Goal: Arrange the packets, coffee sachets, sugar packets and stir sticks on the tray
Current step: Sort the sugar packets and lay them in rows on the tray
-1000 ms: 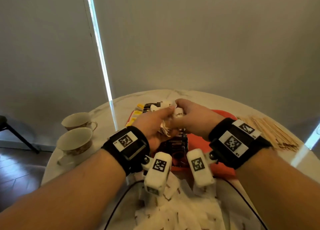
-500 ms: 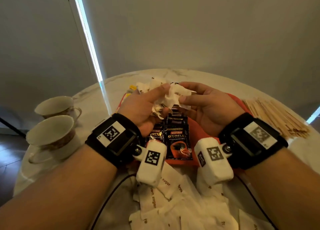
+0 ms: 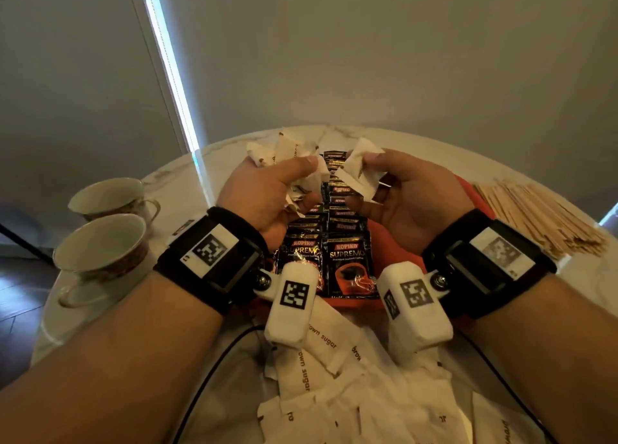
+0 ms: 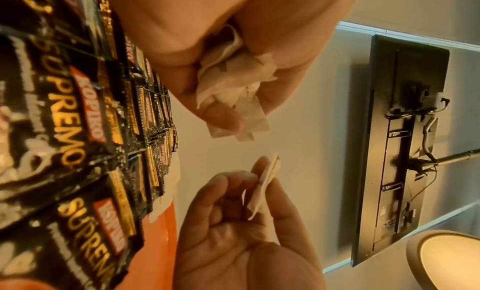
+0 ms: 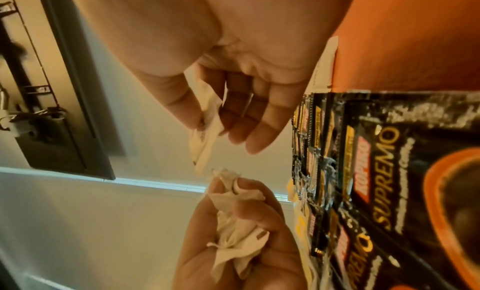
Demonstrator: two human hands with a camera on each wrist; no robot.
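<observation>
— Above the orange tray (image 3: 468,193), what's in each hand?
— Sugar packets. The left hand (image 3: 267,193) has its fingers (image 4: 223,119) curled round a crumpled bunch of white sugar packets (image 3: 287,156); the right hand (image 3: 411,199) pinches a single sugar packet (image 3: 363,172) between thumb and fingertips, the other fingers loosely bent. The two hands are near each other but apart.
— And on the tray itself?
— Black coffee sachets (image 3: 347,263) lie in two overlapping rows running away from the person, directly under the hands. In the left wrist view a white packet's edge shows past the far end of the rows; how many lie there I cannot tell.
— Closer in?
— A loose heap of brown sugar packets (image 3: 321,343) on the marble counter (image 3: 174,183), just beside the tray's near edge.
— Stir sticks?
— A pile of wooden stir sticks (image 3: 541,216) lies on the counter right of the tray. Two cups (image 3: 100,243) stand at the left edge.
</observation>
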